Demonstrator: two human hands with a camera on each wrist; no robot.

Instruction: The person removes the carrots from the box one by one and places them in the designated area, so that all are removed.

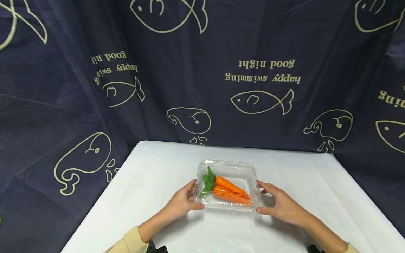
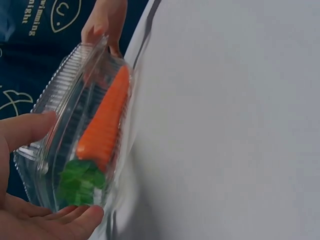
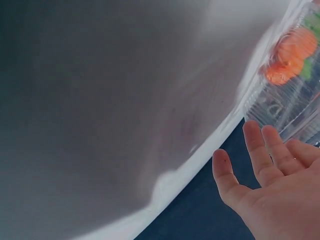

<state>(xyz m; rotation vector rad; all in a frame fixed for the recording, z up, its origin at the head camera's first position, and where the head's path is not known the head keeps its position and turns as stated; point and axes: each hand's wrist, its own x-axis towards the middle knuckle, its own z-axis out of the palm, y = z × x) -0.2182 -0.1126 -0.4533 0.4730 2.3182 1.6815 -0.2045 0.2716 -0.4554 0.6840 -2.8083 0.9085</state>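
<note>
The clear container (image 1: 243,172) sits on or just above the white table (image 1: 152,168); which, I can't quite tell. Inside it lie the carrots (image 1: 230,185) with green leaves (image 1: 209,181). At its left side, the left hand (image 1: 181,202) holds it between thumb and fingers; at its right, the right hand (image 1: 281,203) is loosely spread, clasping nothing. Such uneven support could tip the container, sliding its contents. Count: one container, two carrots, two hands.
</note>
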